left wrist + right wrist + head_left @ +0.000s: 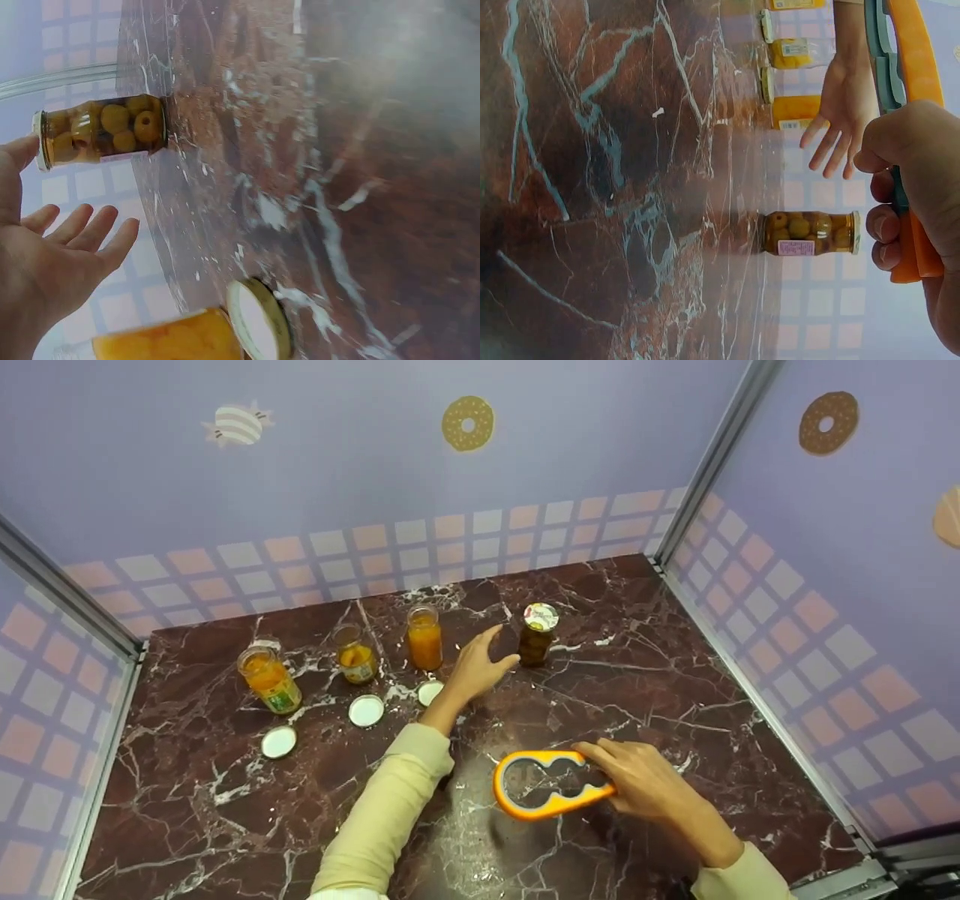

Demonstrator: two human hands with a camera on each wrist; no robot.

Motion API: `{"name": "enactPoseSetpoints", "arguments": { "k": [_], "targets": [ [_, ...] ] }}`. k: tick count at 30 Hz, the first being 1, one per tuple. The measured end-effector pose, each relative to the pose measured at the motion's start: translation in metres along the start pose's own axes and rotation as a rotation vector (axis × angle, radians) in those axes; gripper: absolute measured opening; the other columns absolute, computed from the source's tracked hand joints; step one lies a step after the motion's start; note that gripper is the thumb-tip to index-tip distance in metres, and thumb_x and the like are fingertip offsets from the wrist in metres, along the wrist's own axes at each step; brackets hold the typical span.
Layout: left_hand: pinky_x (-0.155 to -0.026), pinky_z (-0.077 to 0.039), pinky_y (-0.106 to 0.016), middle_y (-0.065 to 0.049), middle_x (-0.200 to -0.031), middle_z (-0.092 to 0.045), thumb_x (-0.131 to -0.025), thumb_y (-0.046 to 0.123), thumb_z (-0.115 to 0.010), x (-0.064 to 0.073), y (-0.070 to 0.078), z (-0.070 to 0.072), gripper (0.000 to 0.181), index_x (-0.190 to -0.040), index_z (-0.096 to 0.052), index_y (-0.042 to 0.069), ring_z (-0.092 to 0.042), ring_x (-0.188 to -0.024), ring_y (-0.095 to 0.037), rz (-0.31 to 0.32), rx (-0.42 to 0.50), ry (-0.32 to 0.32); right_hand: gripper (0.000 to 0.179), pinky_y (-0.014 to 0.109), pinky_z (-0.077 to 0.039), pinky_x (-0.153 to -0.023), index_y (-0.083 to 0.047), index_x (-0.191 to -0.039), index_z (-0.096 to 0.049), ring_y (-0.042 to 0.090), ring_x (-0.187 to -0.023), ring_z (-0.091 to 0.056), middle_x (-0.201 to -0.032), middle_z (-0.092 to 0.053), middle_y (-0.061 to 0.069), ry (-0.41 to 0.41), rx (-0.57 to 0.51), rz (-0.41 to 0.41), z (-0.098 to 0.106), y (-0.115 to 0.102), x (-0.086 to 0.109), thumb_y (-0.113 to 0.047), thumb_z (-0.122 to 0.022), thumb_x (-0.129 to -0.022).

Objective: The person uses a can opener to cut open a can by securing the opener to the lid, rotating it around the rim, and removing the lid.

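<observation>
My left hand (480, 666) reaches over the table with its fingers spread, just left of a lidded jar of olives (536, 637). In the left wrist view the thumb overlaps the lid of that jar (105, 129), and the palm holds nothing. My right hand (645, 776) grips an orange jar opener (551, 810) with a grey toothed inner edge, held above the table nearer the front. The right wrist view shows the fingers curled round the handles of the opener (919, 56). The olive jar (810, 233) stands upright with its lid on.
Left of the olives stand three lidless jars with orange or yellow contents: one tall (425, 641), one half full (357, 656), one at far left (270, 682). Three loose lids lie before them: right (429, 693), middle (366, 710), left (279, 742). Walls surround the marbled table (187, 817).
</observation>
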State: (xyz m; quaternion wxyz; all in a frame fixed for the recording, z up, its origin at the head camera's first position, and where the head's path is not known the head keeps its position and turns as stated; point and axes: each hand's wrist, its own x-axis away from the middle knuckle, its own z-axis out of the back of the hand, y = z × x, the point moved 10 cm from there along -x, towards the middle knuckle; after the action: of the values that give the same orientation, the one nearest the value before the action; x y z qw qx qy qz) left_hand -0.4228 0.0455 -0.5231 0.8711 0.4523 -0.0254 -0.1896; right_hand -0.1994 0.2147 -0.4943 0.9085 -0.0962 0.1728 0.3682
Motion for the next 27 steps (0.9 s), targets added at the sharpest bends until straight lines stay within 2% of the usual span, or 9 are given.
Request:
{"name": "enactPoseSetpoints", "arguments": {
  "k": [7, 11, 18, 23, 27],
  "targets": [
    [-0.121, -0.031, -0.052, -0.018, -0.161, -0.039, -0.099, 0.033, -0.071, -0.023, 0.003, -0.03, 0.075, -0.159, -0.036, 0.007, -0.037, -0.147, -0.038, 0.011, -0.008, -0.119, 0.082, 0.034, -0.051, -0.053, -0.014, -0.132, -0.064, 0.015, -0.065, -0.057, -0.093, -0.061, -0.003, -0.013, 0.01, -0.019, -0.002, 0.003, 0.007, -0.011, -0.087, -0.053],
    [-0.121, -0.03, -0.052, -0.017, -0.162, -0.038, -0.098, 0.033, -0.073, -0.029, -0.002, -0.042, 0.079, -0.16, -0.033, 0.007, -0.036, -0.148, -0.037, 0.03, 0.008, -0.14, 0.083, 0.035, -0.052, -0.054, -0.014, -0.132, -0.064, 0.016, -0.067, -0.06, -0.097, -0.065, -0.002, -0.009, 0.01, -0.031, -0.001, 0.005, 0.007, -0.008, -0.087, -0.052],
    [-0.12, -0.031, -0.05, -0.019, -0.159, -0.042, -0.094, 0.034, -0.077, -0.05, 0.002, -0.042, 0.084, -0.161, -0.033, 0.009, -0.039, -0.146, -0.036, 0.037, 0.068, -0.123, 0.086, 0.036, -0.052, -0.054, -0.015, -0.133, -0.063, 0.017, -0.067, -0.059, -0.096, -0.063, -0.001, -0.017, 0.036, -0.031, -0.001, 0.009, 0.006, -0.008, -0.085, -0.05],
    [-0.119, -0.033, -0.049, -0.02, -0.156, -0.045, -0.089, 0.031, -0.084, -0.063, 0.003, -0.042, 0.089, -0.16, -0.036, 0.009, -0.043, -0.143, -0.036, 0.056, 0.114, -0.113, 0.083, 0.036, -0.053, -0.055, -0.016, -0.133, -0.063, 0.016, -0.067, -0.058, -0.093, -0.061, -0.003, -0.017, 0.021, -0.039, -0.002, 0.012, 0.005, -0.013, -0.089, -0.054],
    [-0.119, -0.034, -0.048, -0.021, -0.155, -0.046, -0.087, 0.029, -0.085, -0.072, 0.003, -0.047, 0.09, -0.16, -0.036, 0.009, -0.044, -0.142, -0.037, 0.059, 0.146, -0.109, 0.079, 0.035, -0.053, -0.055, -0.016, -0.132, -0.063, 0.015, -0.066, -0.057, -0.092, -0.061, -0.004, -0.017, 0.01, -0.057, -0.003, 0.014, 0.005, -0.016, -0.091, -0.057]
  ]
}}
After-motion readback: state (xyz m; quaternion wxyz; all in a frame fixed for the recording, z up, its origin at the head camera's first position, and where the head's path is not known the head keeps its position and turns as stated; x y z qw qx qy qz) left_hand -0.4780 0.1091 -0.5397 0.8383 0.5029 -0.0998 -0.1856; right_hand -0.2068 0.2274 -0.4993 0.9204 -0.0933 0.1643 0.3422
